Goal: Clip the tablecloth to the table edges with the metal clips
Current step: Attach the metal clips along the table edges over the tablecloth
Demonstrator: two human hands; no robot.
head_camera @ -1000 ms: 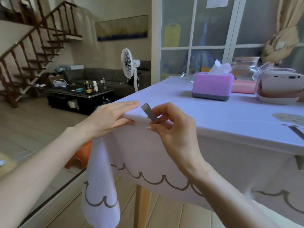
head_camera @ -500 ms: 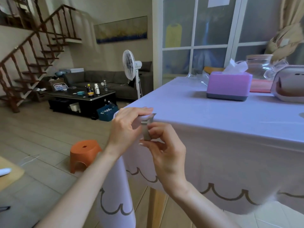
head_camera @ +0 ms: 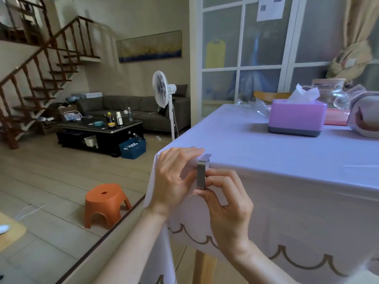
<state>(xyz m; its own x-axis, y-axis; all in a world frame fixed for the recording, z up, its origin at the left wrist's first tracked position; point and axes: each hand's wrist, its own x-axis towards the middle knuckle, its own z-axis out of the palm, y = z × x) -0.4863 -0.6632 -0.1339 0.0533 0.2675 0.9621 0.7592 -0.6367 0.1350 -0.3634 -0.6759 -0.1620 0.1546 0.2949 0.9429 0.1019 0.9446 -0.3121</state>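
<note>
A pale lilac tablecloth (head_camera: 276, 152) with a brown scalloped border covers the table and hangs down its near side. At the near left corner a grey metal clip (head_camera: 202, 173) sits over the table edge, its top arm on the cloth and its flat face hanging down the front. My right hand (head_camera: 225, 203) pinches the clip's lower part between thumb and fingers. My left hand (head_camera: 174, 177) presses the cloth against the corner just left of the clip, fingertips touching its top.
A purple tissue box (head_camera: 296, 119), a glass jar (head_camera: 330, 93) and a white appliance (head_camera: 365, 117) stand at the table's far side. An orange stool (head_camera: 105, 203) is on the floor left of the corner. A wooden table leg (head_camera: 204, 267) shows below the cloth.
The clip went from being held tilted above the corner to sitting over the table edge. My left hand shifted from lying flat on the cloth to gripping the corner beside the clip.
</note>
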